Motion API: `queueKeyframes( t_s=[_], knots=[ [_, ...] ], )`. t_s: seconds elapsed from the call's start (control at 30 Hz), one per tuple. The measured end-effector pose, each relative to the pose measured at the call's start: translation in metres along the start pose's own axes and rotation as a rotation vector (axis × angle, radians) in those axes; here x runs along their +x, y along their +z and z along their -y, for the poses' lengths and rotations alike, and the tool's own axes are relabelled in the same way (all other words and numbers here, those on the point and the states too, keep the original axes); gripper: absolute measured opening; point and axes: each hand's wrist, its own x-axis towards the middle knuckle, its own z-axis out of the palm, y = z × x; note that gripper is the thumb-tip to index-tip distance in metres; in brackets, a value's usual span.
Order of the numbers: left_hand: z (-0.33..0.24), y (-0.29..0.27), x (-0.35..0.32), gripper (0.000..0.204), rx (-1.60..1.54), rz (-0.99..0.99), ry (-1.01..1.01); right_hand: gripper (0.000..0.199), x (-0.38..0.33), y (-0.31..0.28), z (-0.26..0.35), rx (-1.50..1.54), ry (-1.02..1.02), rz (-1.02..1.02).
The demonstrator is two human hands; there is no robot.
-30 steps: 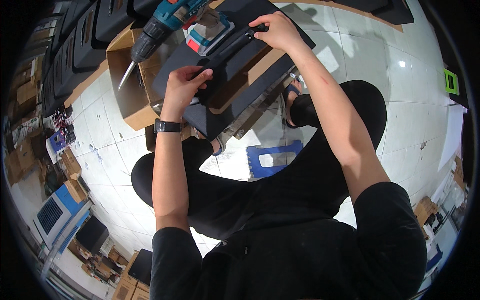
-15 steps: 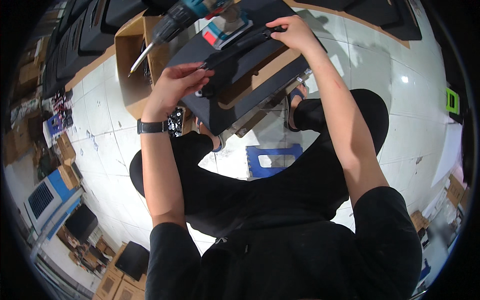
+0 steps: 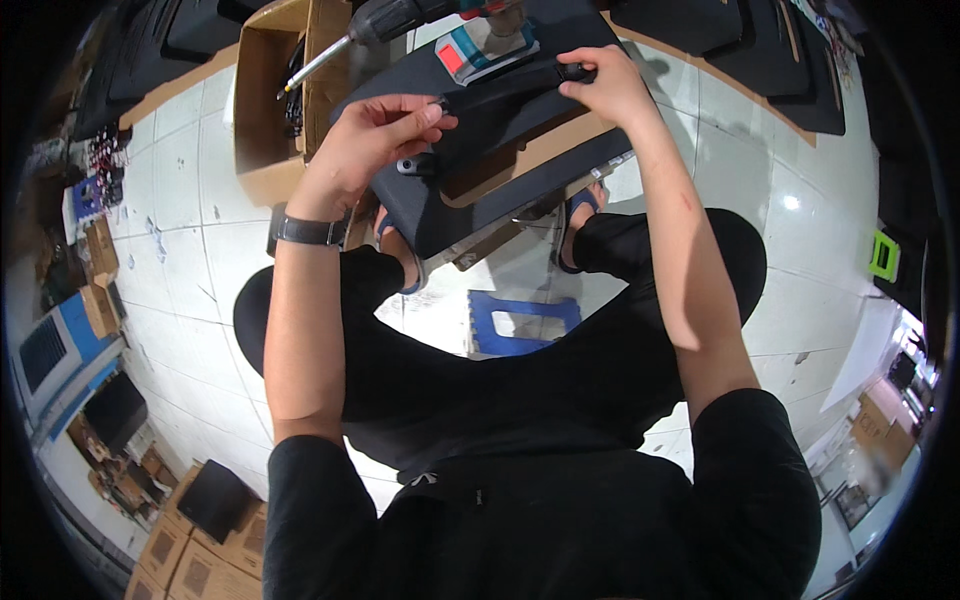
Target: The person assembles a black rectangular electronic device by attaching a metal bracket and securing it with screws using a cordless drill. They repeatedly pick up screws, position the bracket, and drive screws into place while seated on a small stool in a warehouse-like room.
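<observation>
The dark panel [image 3: 500,170] rests tilted over the person's feet, just below the drill [image 3: 420,20]. Left hand [image 3: 375,130] pinches the left end of a black bar [image 3: 510,85] lying on the panel; right hand [image 3: 605,85] fingers close around its right end.

Bright overhead light, fisheye-bent edges

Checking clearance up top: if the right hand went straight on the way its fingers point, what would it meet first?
Probably the cordless drill's battery base beyond the black strip that the right hand grips; depth is unclear.
</observation>
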Motion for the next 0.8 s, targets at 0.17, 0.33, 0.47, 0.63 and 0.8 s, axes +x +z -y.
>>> queueKeyframes(
  t_s=[0.17, 0.33, 0.47, 0.63, 0.8],
  knots=[
    [0.012, 0.002, 0.005, 0.040, -0.139, 0.013, 0.004, 0.046, -0.028, 0.010, 0.066, -0.021, -0.398, -0.082],
    [0.002, 0.009, 0.002, 0.036, -0.190, 0.001, 0.023, 0.030, -0.039, 0.029, 0.076, 0.086, -0.418, -0.327],
    [-0.004, 0.005, -0.003, 0.033, -0.018, -0.084, 0.050, 0.020, -0.035, 0.038, 0.069, 0.028, -0.419, -0.370],
    [0.004, -0.013, -0.016, 0.035, 0.046, -0.222, 0.126, 0.017, -0.030, 0.041, 0.075, 0.080, -0.362, -0.355],
    [-0.002, -0.020, -0.031, 0.035, 0.036, -0.254, 0.123, 0.015, -0.025, 0.039, 0.061, 0.067, -0.445, -0.400]
  ],
)
